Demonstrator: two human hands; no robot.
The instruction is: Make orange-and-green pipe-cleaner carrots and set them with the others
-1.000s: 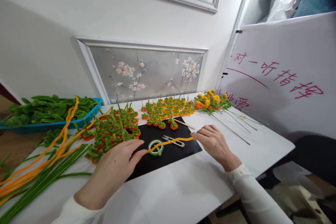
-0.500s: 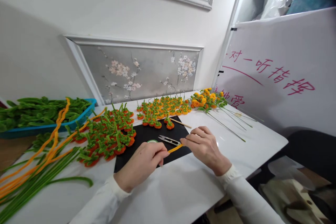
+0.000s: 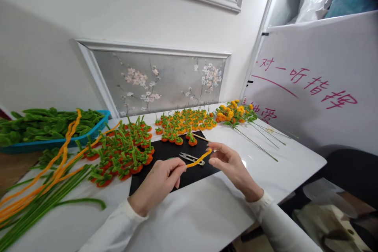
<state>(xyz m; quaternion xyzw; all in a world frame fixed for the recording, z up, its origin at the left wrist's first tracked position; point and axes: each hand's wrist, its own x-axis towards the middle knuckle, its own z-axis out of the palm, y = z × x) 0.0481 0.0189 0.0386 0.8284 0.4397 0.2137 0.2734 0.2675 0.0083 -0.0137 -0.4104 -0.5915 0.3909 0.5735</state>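
Note:
My left hand (image 3: pixel 161 181) is closed, pinching one end of a short yellow-orange pipe cleaner (image 3: pixel 195 163) between thumb and fingers. That strip runs rightward over the black mat (image 3: pixel 165 150) and curves up at its free end. Beside this end is my right hand (image 3: pixel 230 165), thumb and forefinger apart; the fingertips are close to the tip or lightly touching it. Under the strip, small metal thread snips (image 3: pixel 184 156) lie on the mat, partly covered. A thin wooden stick (image 3: pixel 201 138) rests at the mat's far edge, near a small orange pipe-cleaner pumpkin (image 3: pixel 192 141).
Rows of orange-and-green pieces (image 3: pixel 124 153) stand left of the mat, with yellow ones (image 3: pixel 189 120) behind. Stemmed yellow flowers (image 3: pixel 233 112) lie at right. A blue basket (image 3: pixel 102 122) holds green pieces. Long green pipe cleaners (image 3: pixel 59 193) and orange ones (image 3: pixel 63 151) lie at left.
My right hand's fingers have loosened and spread from the strip's right end, which now curves upward and shows more. My left hand keeps its pinch. The view has shifted slightly.

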